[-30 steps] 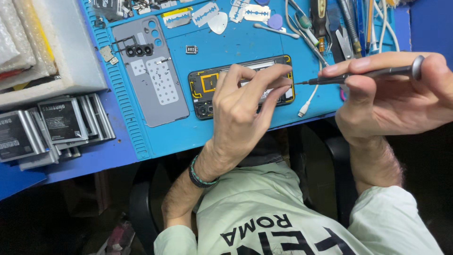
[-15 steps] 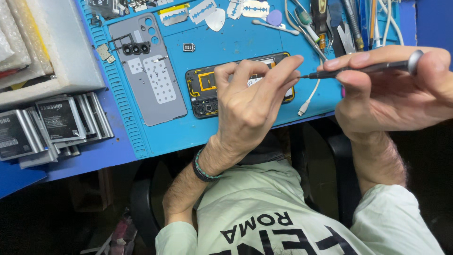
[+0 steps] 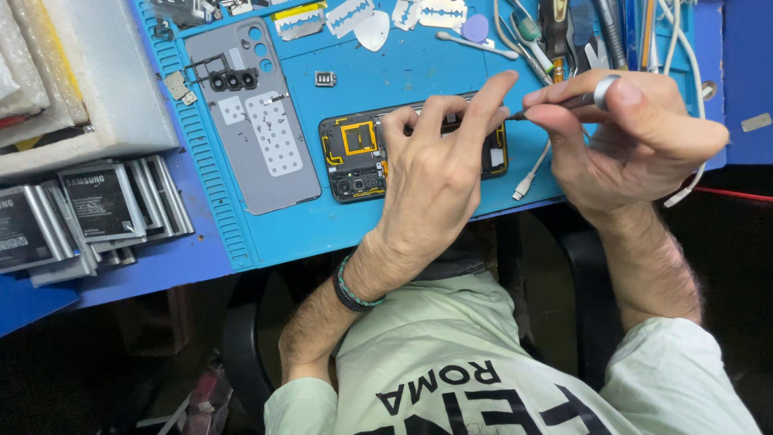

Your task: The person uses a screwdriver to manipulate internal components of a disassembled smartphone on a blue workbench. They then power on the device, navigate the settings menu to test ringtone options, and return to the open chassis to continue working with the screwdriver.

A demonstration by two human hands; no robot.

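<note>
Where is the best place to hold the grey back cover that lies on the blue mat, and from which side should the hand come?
Probably the long left edge of the grey back cover, near its lower corner, coming from the left. It lies flat with its inner side up; that edge faces bare blue mat. The top carries the camera ring piece, and the open phone under the left hand crowds the right.

1. The opened phone (image 3: 354,153) is largely covered by the left hand (image 3: 435,185); only its left end lies open to reach.
2. The right hand (image 3: 636,137) with its screwdriver (image 3: 572,101) closes the phone's right end.
3. A bare strip of blue mat (image 3: 322,229) runs along the near edge, below the grey back cover (image 3: 258,129).
4. Tools (image 3: 564,32) and blades (image 3: 354,16) crowd the far edge.
5. Stacked batteries (image 3: 97,209) block the table's left side.
</note>
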